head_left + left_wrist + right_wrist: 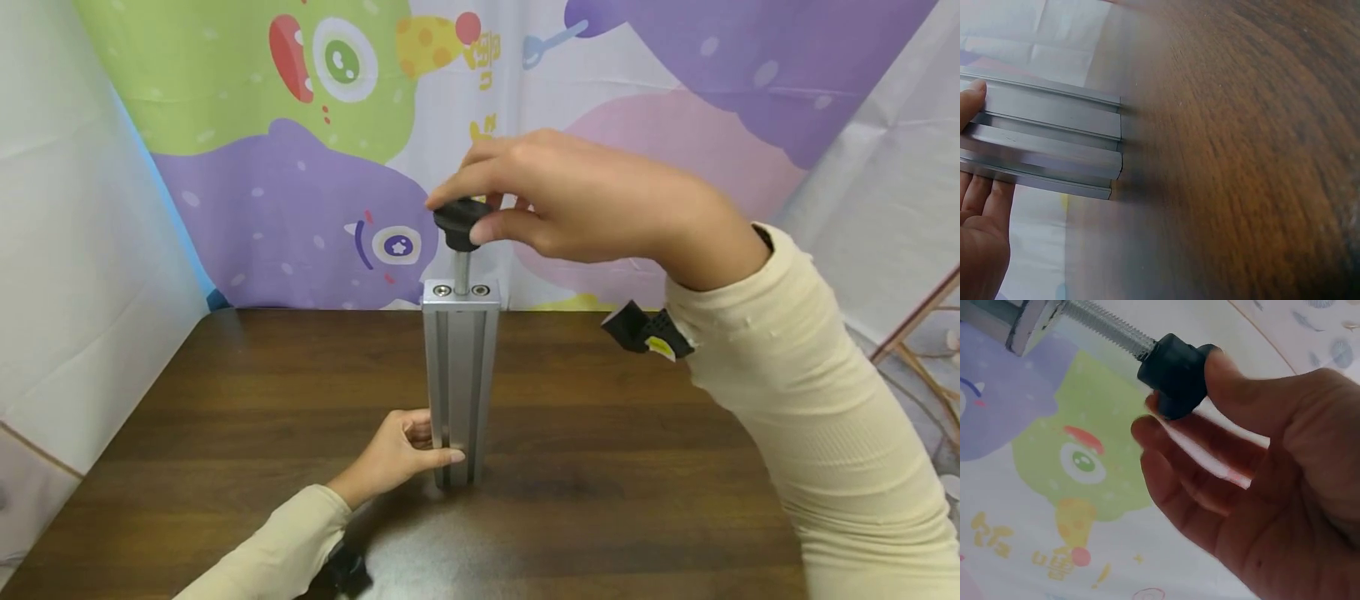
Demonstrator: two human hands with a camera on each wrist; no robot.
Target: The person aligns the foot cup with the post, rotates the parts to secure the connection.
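A silver aluminium profile (pixel 465 375) with long grooves stands upright on the wooden table. From the middle of its top end plate (pixel 461 302), between two screw heads, rises a threaded rod (pixel 1110 328) topped by a black knob (pixel 457 223). My right hand (pixel 577 196) pinches the knob between thumb and fingertips; in the right wrist view the other fingers curve below it. Low on the profile, my left hand (pixel 397 454) grips its sides, thumb across the front and fingers behind. The left wrist view shows the profile's lower end (pixel 1116 147) right at the tabletop.
The dark wooden table (pixel 637 467) reaches back to a cartoon-printed curtain (pixel 300 200). White cloth (pixel 67 208) hangs at the left side. A small black device (pixel 648 329) is strapped at my right sleeve, another (pixel 347 571) by my left sleeve.
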